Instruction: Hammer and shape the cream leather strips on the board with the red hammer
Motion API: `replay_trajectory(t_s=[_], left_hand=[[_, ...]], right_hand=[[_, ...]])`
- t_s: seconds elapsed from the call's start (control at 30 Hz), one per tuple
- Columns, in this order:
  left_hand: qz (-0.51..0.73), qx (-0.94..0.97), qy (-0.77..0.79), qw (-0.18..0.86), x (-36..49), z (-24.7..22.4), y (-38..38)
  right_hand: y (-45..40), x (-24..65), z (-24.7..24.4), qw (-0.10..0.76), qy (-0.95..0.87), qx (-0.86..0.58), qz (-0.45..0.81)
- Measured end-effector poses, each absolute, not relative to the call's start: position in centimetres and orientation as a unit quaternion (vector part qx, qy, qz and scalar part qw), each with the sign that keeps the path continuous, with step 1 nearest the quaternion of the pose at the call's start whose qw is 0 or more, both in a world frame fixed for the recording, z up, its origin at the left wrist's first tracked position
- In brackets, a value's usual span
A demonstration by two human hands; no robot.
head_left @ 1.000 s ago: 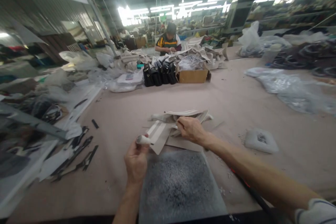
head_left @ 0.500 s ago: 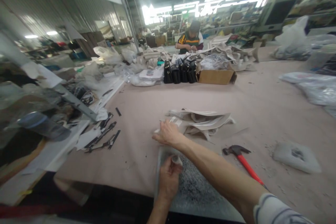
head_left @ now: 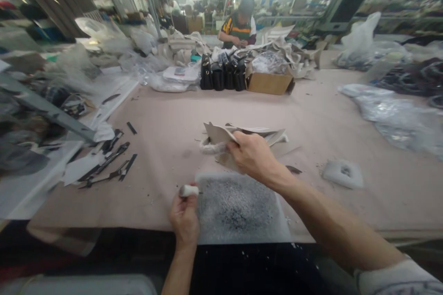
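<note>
My left hand (head_left: 185, 219) is closed around a short white-wrapped punch (head_left: 188, 190), its flat grey end to the left and a thin dark tip to the right. It is beside the left edge of a worn, translucent cutting board (head_left: 238, 207) speckled with dark bits. My right hand (head_left: 251, 152) pinches a beige leather piece (head_left: 218, 134), lifted just beyond the board. Beside that piece shows a whitish loop (head_left: 212, 147). More beige pieces (head_left: 277, 136) lie behind the hand. Of the hammer, only the dark claw (head_left: 294, 169) shows past my right forearm.
Black bags (head_left: 223, 73) stand at the back beside a cardboard box (head_left: 268, 83). Dark strips (head_left: 110, 161) lie left, plastic bags (head_left: 387, 110) right. A clear block (head_left: 342, 174) with dark bits is on the right. A co-worker (head_left: 238, 25) sits across the table.
My right hand has taken hold of a beige piece and raised it. My left hand, with the punch, has moved off the board to its left edge. The view has shifted.
</note>
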State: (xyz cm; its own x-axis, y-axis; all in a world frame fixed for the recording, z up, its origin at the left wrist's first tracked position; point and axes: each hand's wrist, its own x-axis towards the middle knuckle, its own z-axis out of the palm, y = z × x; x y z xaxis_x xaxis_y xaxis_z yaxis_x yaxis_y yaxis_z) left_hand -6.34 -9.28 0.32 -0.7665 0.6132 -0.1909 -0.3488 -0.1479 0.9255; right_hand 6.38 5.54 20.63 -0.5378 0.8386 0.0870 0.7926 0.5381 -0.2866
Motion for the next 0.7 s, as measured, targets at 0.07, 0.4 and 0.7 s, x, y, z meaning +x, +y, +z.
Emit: replay_trajectory(t_s=[0.07,0.4,0.7], left_hand=[[0.781,0.087,0.539,0.304,-7.0,1.1,-9.1],[0.649,0.36,0.546,0.389,-1.5,4.1,-4.4],[0.592,0.415,0.547,0.421,0.4,1.2,-0.5]], right_hand=[[1.4,11.7,19.0,0.202,-0.812,-0.516,0.182],[-15.3,18.1,2.7,0.337,-0.225,-0.736,0.543],[-16.2,17.7,2.6,0.243,-0.237,-0.635,0.694]])
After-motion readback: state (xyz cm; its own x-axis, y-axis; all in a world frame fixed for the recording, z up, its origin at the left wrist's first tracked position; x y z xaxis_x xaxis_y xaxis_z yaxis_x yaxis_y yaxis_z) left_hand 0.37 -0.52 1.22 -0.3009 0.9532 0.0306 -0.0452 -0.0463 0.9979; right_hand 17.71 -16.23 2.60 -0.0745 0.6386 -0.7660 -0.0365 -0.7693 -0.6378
